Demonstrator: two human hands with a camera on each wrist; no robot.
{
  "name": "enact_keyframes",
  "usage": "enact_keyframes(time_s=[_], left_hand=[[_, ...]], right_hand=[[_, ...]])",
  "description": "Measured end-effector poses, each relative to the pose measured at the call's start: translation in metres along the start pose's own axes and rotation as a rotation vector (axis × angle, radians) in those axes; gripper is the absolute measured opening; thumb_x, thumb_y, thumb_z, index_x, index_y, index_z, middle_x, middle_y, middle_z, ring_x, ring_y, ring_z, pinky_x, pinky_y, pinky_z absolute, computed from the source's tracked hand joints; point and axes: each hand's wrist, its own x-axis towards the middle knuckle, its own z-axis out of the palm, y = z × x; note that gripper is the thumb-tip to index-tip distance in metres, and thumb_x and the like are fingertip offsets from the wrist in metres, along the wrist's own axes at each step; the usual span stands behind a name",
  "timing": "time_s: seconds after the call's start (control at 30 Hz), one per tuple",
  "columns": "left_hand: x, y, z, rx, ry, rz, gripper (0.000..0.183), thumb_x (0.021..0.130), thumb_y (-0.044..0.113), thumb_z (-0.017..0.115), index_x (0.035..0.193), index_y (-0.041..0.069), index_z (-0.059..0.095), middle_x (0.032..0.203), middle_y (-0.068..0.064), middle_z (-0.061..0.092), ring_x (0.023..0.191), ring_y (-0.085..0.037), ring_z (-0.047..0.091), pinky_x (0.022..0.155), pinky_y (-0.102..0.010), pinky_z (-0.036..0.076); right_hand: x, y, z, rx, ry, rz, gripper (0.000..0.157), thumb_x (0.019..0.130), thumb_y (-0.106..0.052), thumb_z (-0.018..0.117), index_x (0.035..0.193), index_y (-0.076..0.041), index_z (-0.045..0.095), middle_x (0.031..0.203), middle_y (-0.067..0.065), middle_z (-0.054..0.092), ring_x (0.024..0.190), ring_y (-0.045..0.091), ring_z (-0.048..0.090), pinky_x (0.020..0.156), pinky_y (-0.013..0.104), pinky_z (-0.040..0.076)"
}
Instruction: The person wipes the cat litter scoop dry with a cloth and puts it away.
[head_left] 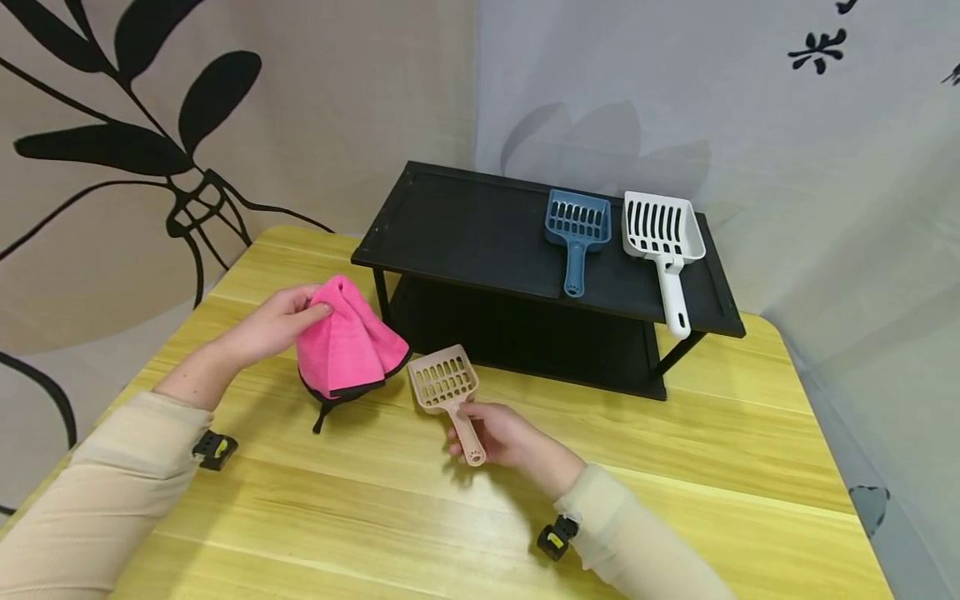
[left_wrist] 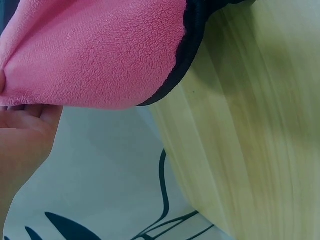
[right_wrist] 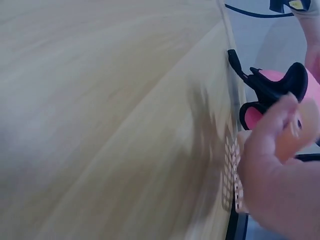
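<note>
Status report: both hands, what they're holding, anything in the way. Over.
Left hand grips pink cloth with black trim. Right hand holds beige slotted scoop by its handle. Possible obstacle: black shelf just beyond both.

On top of the black rack [head_left: 465,221], we have room left of the blue scoop [head_left: 576,238]; right of it, the white scoop [head_left: 670,263] blocks us. On the counter [head_left: 375,525], the pink cloth [head_left: 347,350] blocks our right hand [head_left: 501,433] going left.

The fleecy pink cloth [head_left: 348,342], black-edged, hangs gathered in folds over the left side of the bench [head_left: 337,508]; the beige scoop [head_left: 453,405] is held to its near right, slotted end pointing far and slightly left.
</note>
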Motion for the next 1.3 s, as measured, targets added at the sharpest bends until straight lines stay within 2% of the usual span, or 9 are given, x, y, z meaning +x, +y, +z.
enact_keyframes(time_s=[0.17, 0.3, 0.43, 0.6, 0.7, 0.97, 1.1, 1.2, 1.3], left_hand=[[0.000, 0.002, 0.001, -0.002, -0.004, 0.008, 0.039, 0.102, 0.018, 0.036, 0.131, -0.006, 0.043, 0.100, -0.014, 0.057, 0.080, -0.001, 0.053, 0.072, -0.020, 0.048], [0.001, 0.005, 0.003, 0.003, 0.001, 0.021, 0.038, 0.102, 0.018, 0.036, 0.131, -0.005, 0.044, 0.099, -0.013, 0.057, 0.079, -0.001, 0.053, 0.072, -0.020, 0.048], [0.002, 0.007, 0.005, -0.003, 0.003, 0.033, 0.034, 0.101, 0.017, 0.037, 0.125, -0.004, 0.047, 0.091, -0.010, 0.055, 0.077, -0.003, 0.052, 0.069, -0.021, 0.047], [0.004, 0.010, 0.005, -0.003, 0.004, 0.030, 0.035, 0.101, 0.018, 0.038, 0.128, -0.004, 0.046, 0.094, -0.011, 0.056, 0.077, -0.003, 0.053, 0.069, -0.021, 0.048], [0.005, 0.011, 0.006, 0.001, 0.002, 0.029, 0.037, 0.101, 0.019, 0.037, 0.130, -0.004, 0.044, 0.096, -0.012, 0.057, 0.077, -0.004, 0.053, 0.070, -0.021, 0.048], [0.010, 0.018, 0.012, 0.023, 0.011, 0.036, 0.032, 0.100, 0.019, 0.042, 0.123, -0.002, 0.049, 0.088, -0.010, 0.051, 0.076, -0.011, 0.050, 0.066, -0.023, 0.045], [0.016, 0.026, 0.022, 0.042, 0.010, 0.065, 0.026, 0.099, 0.019, 0.045, 0.115, 0.000, 0.053, 0.086, -0.010, 0.048, 0.078, -0.016, 0.047, 0.065, -0.023, 0.042], [0.021, 0.035, 0.038, 0.038, -0.009, 0.124, 0.017, 0.098, 0.017, 0.049, 0.102, 0.001, 0.055, 0.079, -0.008, 0.045, 0.075, -0.017, 0.045, 0.062, -0.024, 0.039], [0.027, 0.044, 0.057, 0.022, -0.037, 0.179, 0.012, 0.095, 0.014, 0.053, 0.098, 0.003, 0.058, 0.077, -0.006, 0.045, 0.072, -0.017, 0.043, 0.062, -0.025, 0.038]], right_hand=[[-0.008, 0.001, -0.012, -0.032, 0.047, -0.034, 0.041, 0.101, -0.023, 0.030, 0.134, 0.002, 0.037, 0.066, -0.002, 0.056, 0.049, 0.005, 0.045, 0.045, 0.015, 0.037], [-0.015, -0.002, -0.022, -0.033, 0.055, -0.049, 0.031, 0.101, -0.023, 0.032, 0.117, 0.000, 0.046, 0.061, -0.005, 0.054, 0.044, 0.002, 0.039, 0.040, 0.013, 0.032], [-0.025, -0.008, -0.032, -0.025, -0.011, -0.051, 0.021, 0.102, -0.022, 0.031, 0.105, -0.006, 0.045, 0.060, -0.006, 0.052, 0.043, 0.001, 0.036, 0.040, 0.012, 0.030], [-0.040, -0.015, -0.044, -0.063, -0.095, -0.063, 0.023, 0.102, -0.022, 0.029, 0.110, -0.006, 0.043, 0.060, -0.008, 0.051, 0.041, 0.000, 0.035, 0.040, 0.012, 0.029], [-0.048, -0.018, -0.050, -0.092, -0.114, -0.075, 0.024, 0.103, -0.022, 0.028, 0.113, -0.005, 0.041, 0.060, -0.009, 0.051, 0.041, -0.001, 0.035, 0.040, 0.012, 0.030], [-0.064, -0.022, -0.060, -0.142, -0.154, -0.101, 0.025, 0.103, -0.023, 0.028, 0.112, -0.004, 0.043, 0.061, -0.009, 0.052, 0.040, -0.001, 0.036, 0.041, 0.013, 0.031], [-0.070, -0.024, -0.061, -0.166, -0.158, -0.104, 0.026, 0.103, -0.023, 0.028, 0.112, -0.004, 0.044, 0.062, -0.010, 0.052, 0.040, -0.001, 0.037, 0.042, 0.013, 0.032], [-0.072, -0.024, -0.060, -0.167, -0.152, -0.110, 0.026, 0.103, -0.023, 0.028, 0.111, -0.005, 0.043, 0.062, -0.010, 0.052, 0.041, -0.001, 0.037, 0.042, 0.013, 0.032], [-0.074, -0.024, -0.057, -0.142, -0.125, -0.124, 0.026, 0.103, -0.022, 0.027, 0.110, -0.003, 0.043, 0.062, -0.010, 0.052, 0.041, -0.001, 0.037, 0.042, 0.012, 0.031]])
